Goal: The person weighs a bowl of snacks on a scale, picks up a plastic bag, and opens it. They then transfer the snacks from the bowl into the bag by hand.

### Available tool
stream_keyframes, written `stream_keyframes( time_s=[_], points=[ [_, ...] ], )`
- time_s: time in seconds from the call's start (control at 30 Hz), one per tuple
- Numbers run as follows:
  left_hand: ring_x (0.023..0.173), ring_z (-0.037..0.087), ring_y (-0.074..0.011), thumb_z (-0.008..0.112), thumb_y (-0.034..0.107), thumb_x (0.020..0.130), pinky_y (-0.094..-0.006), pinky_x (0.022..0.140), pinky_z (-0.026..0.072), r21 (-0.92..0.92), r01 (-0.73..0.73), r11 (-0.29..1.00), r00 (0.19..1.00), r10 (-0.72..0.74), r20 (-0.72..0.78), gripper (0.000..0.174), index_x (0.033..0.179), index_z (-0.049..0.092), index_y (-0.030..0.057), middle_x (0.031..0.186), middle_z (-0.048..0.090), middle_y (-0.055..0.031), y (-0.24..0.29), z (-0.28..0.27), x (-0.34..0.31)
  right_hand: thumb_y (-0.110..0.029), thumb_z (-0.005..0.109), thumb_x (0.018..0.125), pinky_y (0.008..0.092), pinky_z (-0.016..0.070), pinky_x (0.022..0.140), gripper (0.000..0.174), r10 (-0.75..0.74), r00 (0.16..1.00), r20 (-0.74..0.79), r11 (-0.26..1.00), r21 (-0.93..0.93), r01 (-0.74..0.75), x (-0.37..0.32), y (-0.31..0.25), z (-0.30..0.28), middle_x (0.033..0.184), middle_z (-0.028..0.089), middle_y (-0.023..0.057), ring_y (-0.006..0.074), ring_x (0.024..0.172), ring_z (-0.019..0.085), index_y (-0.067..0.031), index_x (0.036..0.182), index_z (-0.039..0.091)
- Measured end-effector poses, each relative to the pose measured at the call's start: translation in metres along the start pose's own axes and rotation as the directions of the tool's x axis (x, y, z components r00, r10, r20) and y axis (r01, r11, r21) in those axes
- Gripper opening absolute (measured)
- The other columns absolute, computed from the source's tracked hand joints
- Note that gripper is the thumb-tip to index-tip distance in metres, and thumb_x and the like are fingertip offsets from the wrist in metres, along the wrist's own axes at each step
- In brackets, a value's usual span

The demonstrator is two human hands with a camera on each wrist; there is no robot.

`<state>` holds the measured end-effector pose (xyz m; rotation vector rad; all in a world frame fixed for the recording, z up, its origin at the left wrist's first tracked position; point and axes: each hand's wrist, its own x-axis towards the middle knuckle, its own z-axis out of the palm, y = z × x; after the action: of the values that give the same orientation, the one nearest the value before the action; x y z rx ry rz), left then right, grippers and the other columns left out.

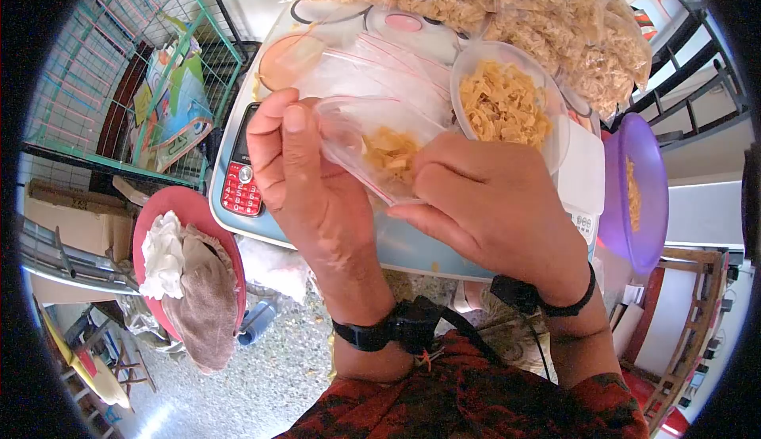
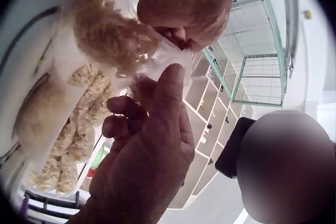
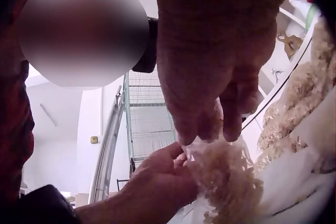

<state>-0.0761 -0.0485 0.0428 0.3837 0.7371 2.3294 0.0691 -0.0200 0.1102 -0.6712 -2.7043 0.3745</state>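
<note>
A clear zip-lock bag [image 1: 353, 126] with a red line along its mouth holds a small heap of yellowish dried pieces [image 1: 390, 152]. My right hand [image 1: 495, 201] pinches the bag's near edge between thumb and curled fingers. At the opposite end of the mouth, my left hand [image 1: 313, 181] holds the edge, thumb raised and fingers bent behind. From the left wrist, the left thumb [image 2: 170, 85] lies against the plastic, close below the right hand [image 2: 186, 8]. Beside the bag stands a clear round tub [image 1: 557, 118] of the same pieces.
Flat zip-lock bags [image 1: 380, 66] lie behind the tub's left side. Large filled bags [image 1: 571, 35] are piled at the table's back. A red-keyed phone [image 1: 242, 177] lies at left, a white scale [image 1: 583, 173] at right. Beyond are a purple basin [image 1: 654, 201] and a red stool [image 1: 162, 209].
</note>
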Motion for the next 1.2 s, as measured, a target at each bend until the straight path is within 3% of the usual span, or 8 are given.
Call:
stream_keyframes(
  time_s=[0.17, 0.43, 0.7, 0.77, 0.87, 0.93, 1.03, 1.2],
  points=[
    [0.082, 0.058, -0.0085, 0.059, 0.010, 0.096, -0.0238, 0.074, 0.0492, 0.010, 0.019, 1.000, 0.999, -0.019, 0.048, 0.015, 0.110, 0.057, 0.0037, 0.092, 0.063, -0.0032, -0.003, 0.000, -0.004, -0.016, 0.077, 0.072, 0.0345, 0.0507, 0.058, 0.024, 0.084, 0.994, 0.067, 0.995, -0.063, -0.079, 0.000, 0.000, 0.004, 0.093, 0.063, 0.0061, 0.0281, 0.069, 0.063, -0.0065, 0.084, 0.059],
    [0.078, 0.058, -0.0084, 0.059, 0.013, 0.097, -0.0225, 0.072, 0.0478, 0.009, -0.010, 1.000, 0.997, 0.009, 0.075, 0.017, 0.110, 0.057, 0.0036, 0.091, 0.063, -0.0039, -0.002, -0.003, -0.002, -0.015, 0.079, 0.076, 0.0256, 0.0458, 0.054, 0.037, 0.079, 0.949, -0.306, 0.978, 0.206, -0.015, -0.002, 0.004, -0.001, 0.107, 0.063, 0.0106, 0.0127, 0.070, 0.060, -0.0090, 0.109, 0.065],
    [0.080, 0.056, -0.0097, 0.059, 0.014, 0.096, -0.0243, 0.076, 0.0461, 0.036, 0.024, 0.999, 0.999, -0.024, 0.022, 0.019, 0.112, 0.056, 0.0025, 0.088, 0.062, -0.0051, -0.001, 0.010, -0.007, -0.015, 0.071, 0.085, 0.0190, 0.0390, 0.052, 0.026, 0.190, 0.928, -0.320, 0.967, 0.226, -0.120, 0.022, 0.017, 0.013, 0.091, 0.064, 0.0064, 0.0062, 0.063, 0.054, -0.0057, 0.108, 0.063],
    [0.078, 0.054, -0.0095, 0.057, 0.017, 0.097, -0.0241, 0.074, 0.0447, 0.032, 0.000, 0.999, 0.998, 0.002, -0.070, 0.019, 0.109, 0.056, 0.0016, 0.087, 0.060, -0.0054, -0.002, 0.012, -0.003, -0.015, 0.066, 0.090, 0.0185, 0.0393, 0.051, 0.017, 0.302, 0.933, -0.194, 0.916, 0.330, -0.228, 0.023, 0.016, 0.012, 0.083, 0.064, 0.0048, 0.0058, 0.063, 0.055, -0.0043, 0.103, 0.062],
    [0.070, 0.049, -0.0083, 0.054, 0.023, 0.100, -0.0229, 0.067, 0.0406, 0.055, -0.093, 0.994, 0.989, 0.099, -0.109, 0.022, 0.101, 0.056, 0.0011, 0.079, 0.055, -0.0040, -0.002, 0.007, 0.004, -0.017, 0.060, 0.096, 0.0194, 0.0442, 0.050, 0.013, 0.565, 0.824, -0.045, 0.601, 0.706, -0.374, 0.029, 0.012, 0.005, 0.080, 0.064, 0.0039, 0.0072, 0.064, 0.058, -0.0032, 0.096, 0.059],
    [0.062, 0.044, -0.0071, 0.051, 0.027, 0.101, -0.0215, 0.059, 0.0365, 0.189, -0.206, 0.960, 0.976, 0.216, -0.033, 0.027, 0.093, 0.054, 0.0015, 0.071, 0.050, -0.0015, 0.002, 0.000, 0.005, -0.017, 0.057, 0.097, 0.0210, 0.0486, 0.051, 0.014, 0.566, 0.822, -0.062, 0.514, 0.806, -0.293, 0.030, 0.016, 0.004, 0.082, 0.065, 0.0059, 0.0088, 0.066, 0.061, -0.0031, 0.096, 0.058],
    [0.052, 0.034, -0.0057, 0.049, 0.031, 0.101, -0.0207, 0.049, 0.0270, 0.094, -0.144, 0.985, 0.989, 0.145, -0.009, 0.033, 0.084, 0.050, 0.0036, 0.063, 0.041, 0.0021, 0.009, -0.004, 0.003, -0.016, 0.054, 0.099, 0.0240, 0.0541, 0.055, 0.014, 0.570, 0.817, -0.089, 0.395, 0.901, -0.178, 0.031, 0.017, 0.008, 0.086, 0.067, 0.0094, 0.0119, 0.071, 0.064, -0.0021, 0.099, 0.056],
    [0.046, 0.030, -0.0056, 0.051, 0.036, 0.100, -0.0225, 0.041, 0.0207, 0.352, -0.030, 0.936, 0.997, 0.052, -0.053, 0.033, 0.085, 0.050, 0.0073, 0.060, 0.040, 0.0036, 0.010, 0.001, -0.004, -0.015, 0.052, 0.100, 0.0288, 0.0590, 0.064, 0.013, 0.560, 0.821, -0.110, 0.346, 0.932, -0.111, 0.032, 0.018, 0.017, 0.094, 0.068, 0.0129, 0.0166, 0.081, 0.068, -0.0020, 0.101, 0.054]
  ],
)
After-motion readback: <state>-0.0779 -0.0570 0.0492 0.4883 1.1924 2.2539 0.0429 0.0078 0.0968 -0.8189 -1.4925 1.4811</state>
